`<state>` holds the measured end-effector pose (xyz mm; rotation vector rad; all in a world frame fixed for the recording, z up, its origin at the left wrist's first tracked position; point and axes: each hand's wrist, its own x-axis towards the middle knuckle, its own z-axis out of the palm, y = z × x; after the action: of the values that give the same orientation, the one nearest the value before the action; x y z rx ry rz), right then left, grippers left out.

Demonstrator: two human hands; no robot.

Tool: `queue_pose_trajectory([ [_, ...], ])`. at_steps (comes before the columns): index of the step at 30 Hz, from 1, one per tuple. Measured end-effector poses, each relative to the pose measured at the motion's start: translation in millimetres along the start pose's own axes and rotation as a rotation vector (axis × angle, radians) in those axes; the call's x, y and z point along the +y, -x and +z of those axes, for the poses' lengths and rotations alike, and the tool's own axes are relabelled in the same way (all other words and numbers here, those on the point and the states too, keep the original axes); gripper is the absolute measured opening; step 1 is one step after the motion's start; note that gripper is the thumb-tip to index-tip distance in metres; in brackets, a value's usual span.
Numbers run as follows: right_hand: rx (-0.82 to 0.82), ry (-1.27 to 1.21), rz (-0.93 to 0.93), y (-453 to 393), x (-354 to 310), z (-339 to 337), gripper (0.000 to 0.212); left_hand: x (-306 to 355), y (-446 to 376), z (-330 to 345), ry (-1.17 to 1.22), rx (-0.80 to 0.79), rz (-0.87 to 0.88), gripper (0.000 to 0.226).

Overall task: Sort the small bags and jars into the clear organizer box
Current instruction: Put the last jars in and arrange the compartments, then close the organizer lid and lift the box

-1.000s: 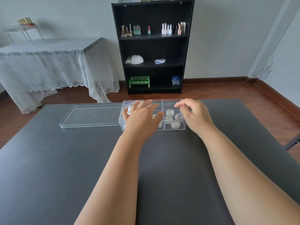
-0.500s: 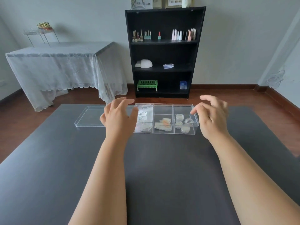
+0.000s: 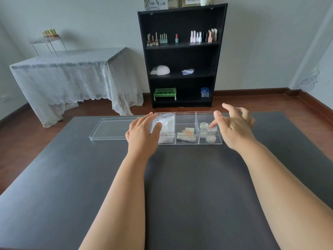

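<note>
The clear organizer box point(image 3: 185, 116) stands at the far middle of the dark table. Its left compartment holds clear plastic bags point(image 3: 165, 126), the middle front one holds small bags with orange contents point(image 3: 186, 135), and the right one holds several small clear jars point(image 3: 207, 131). My left hand point(image 3: 142, 134) hovers open at the box's left end, fingers spread, partly covering it. My right hand point(image 3: 232, 129) is open at the right end, thumb over the rim, holding nothing.
The box's clear lid point(image 3: 111, 129) lies flat on the table point(image 3: 72, 177) just left of the box. Beyond the table stand a black shelf unit point(image 3: 182, 56) with small bottles and a lace-covered side table point(image 3: 72, 76) on a wooden floor.
Both hands have drawn away from over the box and moved apart to its two ends, fingers opening. The view has tilted up a little.
</note>
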<state>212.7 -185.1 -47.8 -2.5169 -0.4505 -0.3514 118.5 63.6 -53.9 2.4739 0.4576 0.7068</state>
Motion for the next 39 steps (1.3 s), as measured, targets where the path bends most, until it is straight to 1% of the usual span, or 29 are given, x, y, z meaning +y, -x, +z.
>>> queue_pose_trajectory([
  [5,0.081,-0.019,-0.022,-1.2,2.0,-0.5,0.069,-3.2,-4.5,-4.5,0.001,0.046,-0.017,0.037],
  [7,0.095,-0.017,-0.036,-0.4,2.0,-0.4,0.068,-11.7,-6.7,-11.6,0.013,0.091,-0.066,0.035],
  [9,0.099,-0.015,-0.048,0.5,1.6,-0.1,0.066,-27.0,-10.0,-22.2,0.007,0.152,-0.162,0.032],
  [11,0.112,0.007,-0.067,0.7,1.1,0.1,0.059,-48.0,-12.9,-35.3,-0.046,0.193,-0.303,0.031],
  [13,0.147,0.038,-0.104,0.8,-0.2,0.0,0.051,-71.6,-13.3,-49.7,-0.138,0.193,-0.425,0.034],
  [15,0.196,0.050,-0.143,1.5,-1.4,-0.5,0.038,-92.9,-11.2,-62.9,-0.208,0.169,-0.507,0.038],
  [17,0.231,0.056,-0.174,2.2,-2.7,-0.3,0.022,-108.9,-8.0,-72.0,-0.256,0.108,-0.544,0.039],
  [20,0.266,0.052,-0.208,6.8,-8.1,-0.4,0.012,-118.8,-2.0,-79.4,-0.353,-0.011,-0.518,0.037],
  [22,0.280,0.039,-0.225,11.2,-13.0,1.0,0.011,-120.5,1.9,-83.1,-0.372,-0.039,-0.494,0.033],
  [26,0.291,-0.013,-0.257,20.4,-18.4,3.5,0.017,-120.2,12.9,-90.8,-0.317,-0.009,-0.480,0.017],
  [30,0.324,-0.075,-0.302,31.9,-21.7,3.0,0.028,-120.7,35.0,-103.5,-0.310,-0.023,-0.404,0.008],
  [33,0.321,-0.088,-0.348,46.1,-28.1,5.2,0.031,-120.5,57.4,-115.3,-0.314,-0.015,-0.333,0.006],
  [36,0.304,-0.117,-0.407,63.8,-40.4,8.8,0.030,-116.5,80.7,-123.9,-0.318,-0.005,-0.266,0.008],
  [39,0.281,-0.118,-0.498,80.9,-51.1,12.8,0.027,-108.1,105.0,-128.0,-0.305,0.076,-0.147,0.007],
])
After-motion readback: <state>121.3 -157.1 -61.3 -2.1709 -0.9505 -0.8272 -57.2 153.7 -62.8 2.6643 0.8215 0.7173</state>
